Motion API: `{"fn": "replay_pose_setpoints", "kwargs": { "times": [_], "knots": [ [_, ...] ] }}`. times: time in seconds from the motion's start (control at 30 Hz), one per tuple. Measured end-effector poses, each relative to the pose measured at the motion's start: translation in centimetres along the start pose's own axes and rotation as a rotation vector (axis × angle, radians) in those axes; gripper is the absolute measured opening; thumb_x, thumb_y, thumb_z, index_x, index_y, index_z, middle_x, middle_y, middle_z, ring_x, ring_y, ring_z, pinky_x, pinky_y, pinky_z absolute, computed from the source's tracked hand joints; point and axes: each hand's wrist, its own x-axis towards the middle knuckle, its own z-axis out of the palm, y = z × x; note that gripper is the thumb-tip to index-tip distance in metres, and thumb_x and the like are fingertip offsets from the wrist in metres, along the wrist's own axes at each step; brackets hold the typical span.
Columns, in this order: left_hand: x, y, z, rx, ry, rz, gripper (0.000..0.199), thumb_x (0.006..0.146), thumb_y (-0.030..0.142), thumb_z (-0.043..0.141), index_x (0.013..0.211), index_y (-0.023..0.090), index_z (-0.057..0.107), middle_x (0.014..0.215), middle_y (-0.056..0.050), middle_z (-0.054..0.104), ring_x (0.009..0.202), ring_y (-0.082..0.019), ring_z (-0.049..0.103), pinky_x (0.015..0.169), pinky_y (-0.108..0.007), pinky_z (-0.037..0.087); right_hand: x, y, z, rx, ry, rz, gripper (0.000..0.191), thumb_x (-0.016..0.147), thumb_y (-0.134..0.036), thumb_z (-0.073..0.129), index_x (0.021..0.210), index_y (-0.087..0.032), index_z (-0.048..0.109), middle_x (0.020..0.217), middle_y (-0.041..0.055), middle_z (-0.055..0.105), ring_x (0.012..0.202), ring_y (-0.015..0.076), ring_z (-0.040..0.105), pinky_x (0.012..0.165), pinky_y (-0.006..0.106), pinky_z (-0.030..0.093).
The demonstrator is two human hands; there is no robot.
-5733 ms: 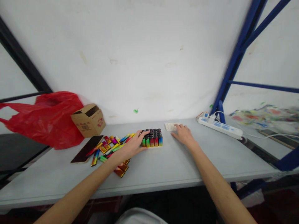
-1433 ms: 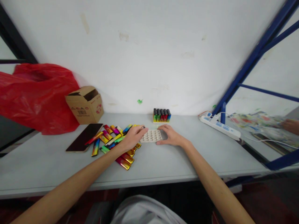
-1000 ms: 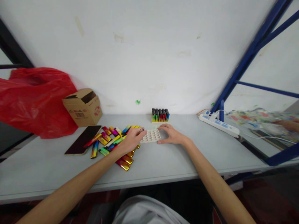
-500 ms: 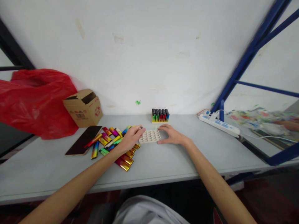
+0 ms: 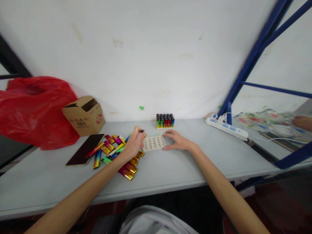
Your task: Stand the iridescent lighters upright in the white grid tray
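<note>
A white tray with rows of round holes [image 5: 154, 143] lies on the table in front of me. My right hand [image 5: 175, 140] grips its right edge, thumb near the front corner and fingers at the back corner. At the tray's left end, my left hand [image 5: 136, 142] is closed around a lighter [image 5: 142, 131]; only its dark tip shows past the fingers. Under and beside that hand spreads a pile of colourful, shiny lighters [image 5: 127, 171]. Behind the tray, a block of upright lighters with black tops [image 5: 165, 121] stands close to the wall.
A dark phone [image 5: 84, 151] lies left of the pile, a lighter resting across it. Further back are an open cardboard box [image 5: 85, 116] and a red plastic bag [image 5: 41, 112]. A white power strip [image 5: 226, 129] sits right, by a blue frame [image 5: 246, 65]. Another person's hand [image 5: 302, 122] shows far right.
My left hand has lifted and turned slightly at the tray's left end, showing the dark tip more clearly. My right hand keeps its grip on the tray. The view has shifted a little.
</note>
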Motion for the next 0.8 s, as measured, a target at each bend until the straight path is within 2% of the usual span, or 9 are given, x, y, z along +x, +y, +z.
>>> {"fn": "replay_pose_setpoints", "kwargs": {
  "times": [0.07,0.13,0.23,0.37,0.53,0.67,0.8],
  "knots": [
    [0.5,0.2,-0.1,-0.049,-0.018,0.002,0.018,0.092,0.042,0.046,0.091,0.025,0.040,0.055,0.011,0.039,0.046,-0.011,0.044,0.052,-0.023,0.039,0.0,-0.1,0.2,-0.008,0.006,-0.004,0.085,0.070,-0.062,0.083,0.140,-0.022,0.057,0.143,0.0174,0.049,0.136,0.0345,0.047,0.118,0.051,0.036],
    [1.2,0.4,0.0,-0.042,-0.066,0.020,0.020,0.093,0.043,0.047,0.093,0.024,0.043,0.058,0.009,0.049,0.053,-0.013,0.053,0.057,-0.025,0.044,0.0,-0.1,0.3,-0.024,0.015,-0.005,0.086,0.069,-0.062,0.083,0.140,-0.022,0.058,0.142,0.0177,0.050,0.135,0.0350,0.048,0.118,0.052,0.035],
    [2.5,0.5,0.4,0.036,-0.101,0.120,0.028,0.090,0.047,0.055,0.096,0.020,0.054,0.077,0.000,0.065,0.073,-0.016,0.063,0.070,-0.028,0.050,0.0,-0.3,0.4,-0.030,0.036,-0.009,0.083,0.068,-0.063,0.083,0.137,-0.023,0.060,0.140,0.0167,0.051,0.134,0.0352,0.049,0.116,0.053,0.037],
    [4.4,0.2,1.8,0.082,-0.126,0.279,0.032,0.089,0.046,0.062,0.102,0.016,0.064,0.099,-0.008,0.071,0.095,-0.020,0.066,0.087,-0.032,0.052,0.1,-0.4,0.4,-0.024,0.048,-0.012,0.081,0.067,-0.062,0.084,0.135,-0.024,0.061,0.137,0.0151,0.052,0.132,0.0338,0.050,0.115,0.053,0.037],
    [5.3,0.3,3.4,0.172,-0.204,0.298,0.032,0.090,0.044,0.061,0.106,0.016,0.066,0.104,-0.010,0.073,0.098,-0.023,0.069,0.092,-0.037,0.054,0.1,-0.5,0.3,-0.037,0.023,0.008,0.083,0.067,-0.062,0.085,0.136,-0.024,0.061,0.139,0.0154,0.051,0.133,0.0339,0.048,0.116,0.051,0.037],
    [5.3,1.1,3.3,0.311,-0.201,0.325,0.029,0.092,0.041,0.059,0.108,0.019,0.067,0.105,-0.009,0.074,0.098,-0.025,0.071,0.090,-0.037,0.055,0.2,-0.4,0.4,-0.033,0.025,0.024,0.083,0.066,-0.063,0.085,0.136,-0.025,0.062,0.141,0.0153,0.050,0.134,0.0353,0.048,0.117,0.053,0.036],
    [5.3,1.4,3.1,0.404,-0.255,0.354,0.025,0.091,0.041,0.059,0.102,0.020,0.067,0.100,-0.008,0.075,0.094,-0.024,0.071,0.086,-0.036,0.054,0.2,-0.3,0.5,-0.035,0.038,0.007,0.082,0.066,-0.063,0.085,0.136,-0.025,0.062,0.140,0.0152,0.051,0.133,0.0347,0.049,0.116,0.053,0.037]
  ]
}}
